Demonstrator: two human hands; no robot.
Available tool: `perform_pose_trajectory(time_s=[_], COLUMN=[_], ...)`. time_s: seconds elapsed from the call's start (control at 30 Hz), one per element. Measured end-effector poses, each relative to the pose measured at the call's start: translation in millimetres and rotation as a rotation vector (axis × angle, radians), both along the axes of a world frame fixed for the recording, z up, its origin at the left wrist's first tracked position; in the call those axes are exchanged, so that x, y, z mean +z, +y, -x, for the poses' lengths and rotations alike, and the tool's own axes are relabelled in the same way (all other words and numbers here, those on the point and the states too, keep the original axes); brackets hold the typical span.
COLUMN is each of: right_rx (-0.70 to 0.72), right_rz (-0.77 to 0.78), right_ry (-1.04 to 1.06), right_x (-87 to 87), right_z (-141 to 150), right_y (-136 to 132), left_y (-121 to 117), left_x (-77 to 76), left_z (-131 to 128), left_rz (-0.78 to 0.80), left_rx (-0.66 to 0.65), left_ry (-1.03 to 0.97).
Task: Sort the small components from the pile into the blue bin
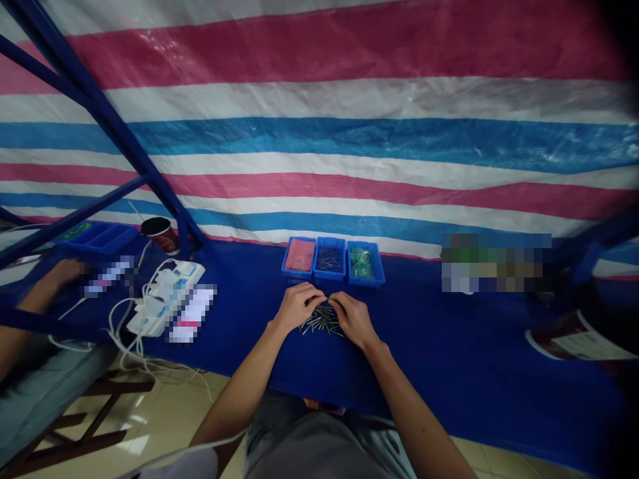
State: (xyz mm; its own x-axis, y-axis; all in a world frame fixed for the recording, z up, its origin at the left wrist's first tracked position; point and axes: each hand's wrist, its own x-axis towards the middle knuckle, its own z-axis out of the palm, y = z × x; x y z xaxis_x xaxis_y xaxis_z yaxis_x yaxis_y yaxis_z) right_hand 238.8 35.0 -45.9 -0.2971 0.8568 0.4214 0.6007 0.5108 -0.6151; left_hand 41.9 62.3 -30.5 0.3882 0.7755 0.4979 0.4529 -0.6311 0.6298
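My left hand point(300, 306) and my right hand point(353, 318) come together over the blue table, each with its fingers closed in a pinch. Whatever is between their fingertips is too small to make out. Just under them lies a loose pile of thin metal pins point(322, 320), perhaps screws or nails, partly covered by the hands. Beyond the hands three small blue bins stand side by side. The left one holds pink packets point(301, 255), the middle one similar thin dark metal pieces point(329, 259), and the right one green packets point(361, 263).
To the left lie a white power strip point(164, 299) with tangled cables and a blurred-out phone point(192, 314). A dark-topped cup point(160, 234) stands behind them. Another person's hand point(64, 273) rests beyond the blue metal frame point(117, 143). At right is a paper tub point(582, 338).
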Motion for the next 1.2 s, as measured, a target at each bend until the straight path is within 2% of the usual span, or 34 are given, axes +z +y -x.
perform_pose_trajectory(time_s=[0.33, 0.67, 0.87, 1.2], right_rx=[-0.064, -0.076, -0.043, -0.07], right_rz=[-0.003, 0.008, -0.036, 0.001], right_ry=[-0.102, 0.025, 0.045, 0.033], right_x=[-4.6, 1.2, -0.7, -4.8], right_z=[0.4, -1.0, -0.1, -1.5], right_y=[0.9, -2.5, -0.9, 0.8], left_y=[-1.5, -1.4, -1.2, -1.2], left_x=[-1.6, 3.1, 3.8, 0.8], left_z=[-2.7, -0.6, 0.3, -1.2], left_rz=[-0.017, -0.011, -0.002, -0.015], left_rx=[-0.047, -0.008, 0.0, -0.014], left_ry=[0.012, 0.031, 0.024, 0.014])
